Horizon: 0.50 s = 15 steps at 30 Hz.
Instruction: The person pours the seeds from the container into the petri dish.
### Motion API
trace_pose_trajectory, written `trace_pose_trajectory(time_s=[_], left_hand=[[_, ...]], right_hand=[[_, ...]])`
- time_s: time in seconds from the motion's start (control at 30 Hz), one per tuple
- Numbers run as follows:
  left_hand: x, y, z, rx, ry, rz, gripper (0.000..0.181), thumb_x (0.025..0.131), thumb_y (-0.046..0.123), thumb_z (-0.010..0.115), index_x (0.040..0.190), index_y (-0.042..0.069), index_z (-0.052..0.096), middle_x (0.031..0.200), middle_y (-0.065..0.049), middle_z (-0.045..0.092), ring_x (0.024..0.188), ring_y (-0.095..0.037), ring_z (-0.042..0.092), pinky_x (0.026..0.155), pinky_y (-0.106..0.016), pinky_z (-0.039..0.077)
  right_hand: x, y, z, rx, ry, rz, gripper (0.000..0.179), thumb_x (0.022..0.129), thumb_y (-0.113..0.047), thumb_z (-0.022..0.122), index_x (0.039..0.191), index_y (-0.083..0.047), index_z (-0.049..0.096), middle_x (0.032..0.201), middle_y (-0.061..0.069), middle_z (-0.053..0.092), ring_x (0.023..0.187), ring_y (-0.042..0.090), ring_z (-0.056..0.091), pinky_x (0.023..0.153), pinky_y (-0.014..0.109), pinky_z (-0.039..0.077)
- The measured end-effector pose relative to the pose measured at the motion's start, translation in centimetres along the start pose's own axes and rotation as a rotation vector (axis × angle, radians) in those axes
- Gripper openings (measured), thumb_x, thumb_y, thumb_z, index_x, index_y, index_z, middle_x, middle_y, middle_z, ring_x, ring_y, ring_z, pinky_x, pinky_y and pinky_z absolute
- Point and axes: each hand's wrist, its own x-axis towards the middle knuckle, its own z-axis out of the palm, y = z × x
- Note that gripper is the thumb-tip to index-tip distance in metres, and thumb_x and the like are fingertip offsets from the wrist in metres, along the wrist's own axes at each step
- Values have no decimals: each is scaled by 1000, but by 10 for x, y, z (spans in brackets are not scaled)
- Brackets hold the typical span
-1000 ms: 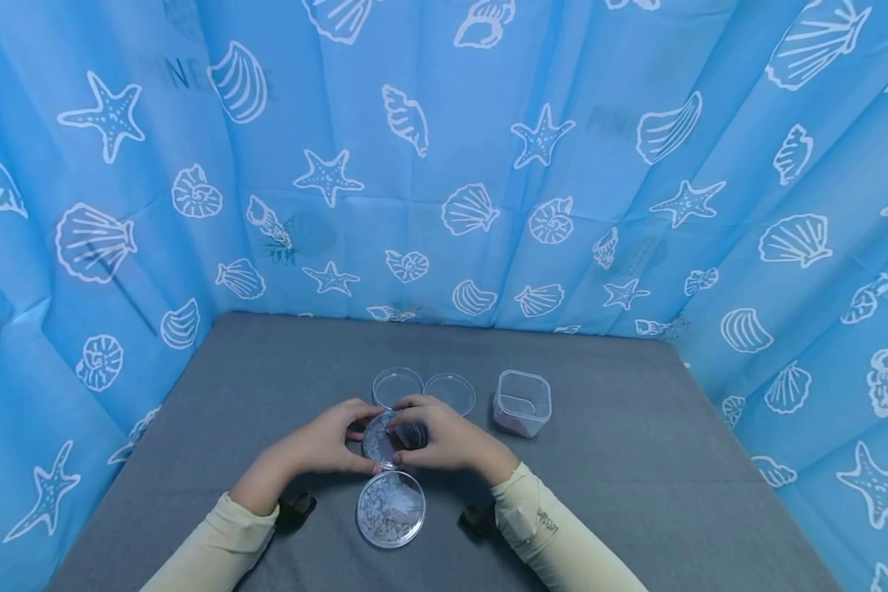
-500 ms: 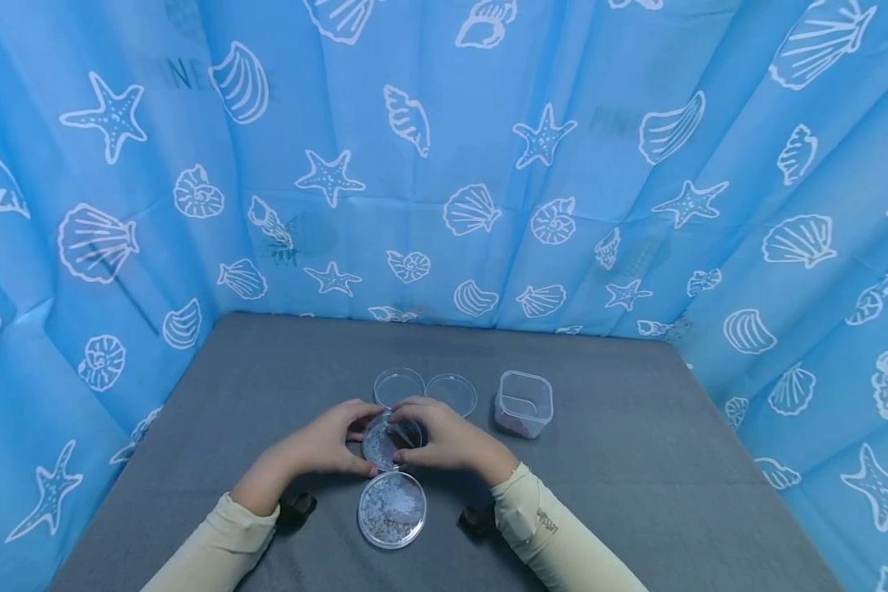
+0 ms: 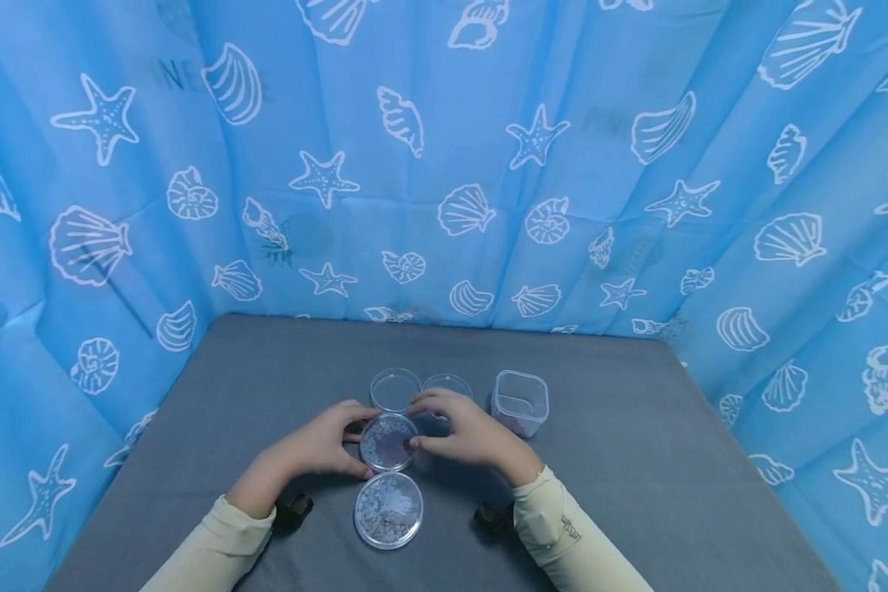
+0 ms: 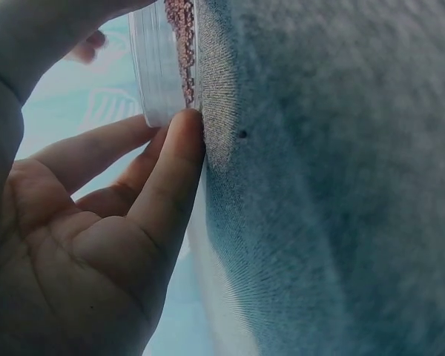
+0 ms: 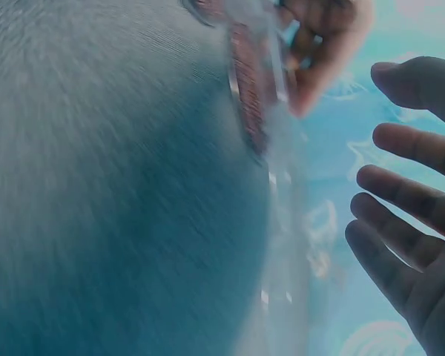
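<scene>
A clear round petri dish [image 3: 387, 444] sits on the grey table, with a layer of reddish-brown granules [image 4: 184, 55] on its bottom. My left hand [image 3: 327, 440] grips its left side between thumb and fingers; in the left wrist view the fingertips press on the dish's side wall. My right hand [image 3: 455, 427] is at the dish's right edge, its fingers spread and apart from the dish in the right wrist view. Directly in front lies a second petri dish [image 3: 389, 511], close against the first and with speckled contents.
Two clear, shallow round dishes [image 3: 395, 390] lie side by side behind the gripped one, the right one partly covered by my right hand. Farther right stands a square clear plastic tub [image 3: 520, 401] with something reddish low inside. A blue shell-patterned curtain [image 3: 429, 164] surrounds the table [image 3: 636, 460].
My right hand has let go of the near petri dish and moved right, uncovering its top. The tilted clear piece it held now lies flat over the dish. My left hand stays in place.
</scene>
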Motion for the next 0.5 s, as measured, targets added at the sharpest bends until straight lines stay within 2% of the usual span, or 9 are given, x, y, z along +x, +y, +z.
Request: trace_pose_trajectory(time_s=[0.13,0.23,0.37,0.5], left_hand=[[0,1,1,14,15,-16,94,70,13,100,151,-2,54,137,-17,60,125,-37,67,100,-36,63],[0,1,1,23,27,-1,94,70,11,99,151,-5,53,136,-18,60,123,-38,68,99,-36,64],[-1,2,0,28,27,19,94,70,11,99,150,-6,53,136,-20,61,123,-39,68,99,-34,64],[-2,4,-1,38,17,29,95,69,11,100,150,-8,53,137,-21,61,124,-39,67,100,-37,63]], right_hand=[[-14,1,-15,11,65,33,36,97,-26,80,130,-13,74,141,8,67,135,25,61,110,52,56],[-23,3,-26,-14,113,37,35,97,-26,80,129,-16,73,142,8,66,135,28,61,109,54,56],[-38,8,-39,-33,167,44,35,96,-25,81,128,-16,74,142,4,66,131,26,63,102,55,59],[-51,13,-47,-20,207,63,35,95,-23,81,128,-15,74,140,7,68,130,25,64,101,54,61]])
